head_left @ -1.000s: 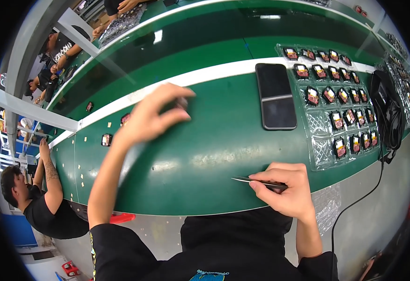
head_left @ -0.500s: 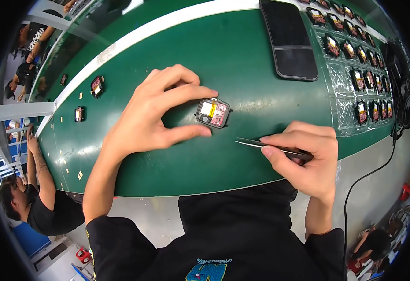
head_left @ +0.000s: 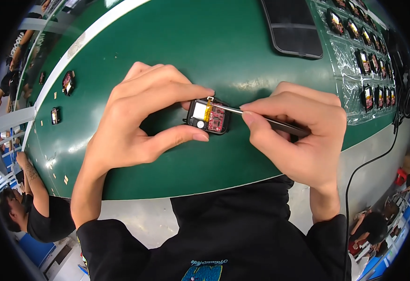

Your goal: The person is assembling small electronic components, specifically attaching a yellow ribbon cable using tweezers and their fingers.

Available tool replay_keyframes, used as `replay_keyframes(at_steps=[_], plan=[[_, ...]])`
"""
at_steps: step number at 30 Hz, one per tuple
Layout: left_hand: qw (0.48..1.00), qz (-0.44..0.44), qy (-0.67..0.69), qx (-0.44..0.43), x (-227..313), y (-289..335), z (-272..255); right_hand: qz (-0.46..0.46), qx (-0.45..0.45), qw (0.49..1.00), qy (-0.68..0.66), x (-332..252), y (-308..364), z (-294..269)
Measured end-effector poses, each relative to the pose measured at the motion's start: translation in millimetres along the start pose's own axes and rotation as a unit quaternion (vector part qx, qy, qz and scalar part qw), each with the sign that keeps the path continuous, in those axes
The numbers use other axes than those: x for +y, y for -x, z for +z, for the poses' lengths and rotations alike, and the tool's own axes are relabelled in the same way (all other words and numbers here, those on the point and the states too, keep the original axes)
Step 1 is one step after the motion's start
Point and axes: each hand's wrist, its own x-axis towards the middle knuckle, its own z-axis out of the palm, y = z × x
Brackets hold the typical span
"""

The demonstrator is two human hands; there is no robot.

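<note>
In the middle of the green table lies a small black square electronic device (head_left: pixel 222 127), its inside exposed. A red circuit board (head_left: pixel 218 121), a white rectangular part, yellow tape and a round silvery part show in it. My left hand (head_left: pixel 134 112) grips the device's edges, thumb along the near side and index finger at the far side. My right hand (head_left: pixel 303 131) holds a pair of tweezers (head_left: pixel 287 126) in a pinch. The tweezers' tips reach over the device by the yellow strip; whether they grip anything is too small to tell.
A black tray-like flat object (head_left: pixel 296 40) lies at the far right. Beyond it, clear plastic trays (head_left: pixel 347 75) hold rows of similar devices. More such units (head_left: pixel 68 83) and small tan pieces (head_left: pixel 66 179) lie on the left. A black cable (head_left: pixel 354 175) hangs at right; a co-worker (head_left: pixel 45 206) is at far left.
My right hand has brought the tweezers left and up onto the device. My left fingers have closed in on the device, which is slightly turned. The whole view has shifted a little.
</note>
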Motion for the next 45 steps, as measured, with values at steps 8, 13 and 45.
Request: replay_keyframes(at_steps=[8,13,45], plan=[[1.0,0.004,-0.007,-0.011,-1.6,-2.1,-1.5,-0.017,0.009,0.999,0.028,6.9,0.0,3.6],[1.0,0.007,-0.005,-0.003,-3.9,-0.7,-1.5,-0.036,0.014,0.998,0.053,6.0,1.2,0.3],[0.998,0.034,0.027,-0.048,-18.8,-3.9,-12.5,-0.06,-0.018,0.996,0.07,4.0,2.6,-0.2]])
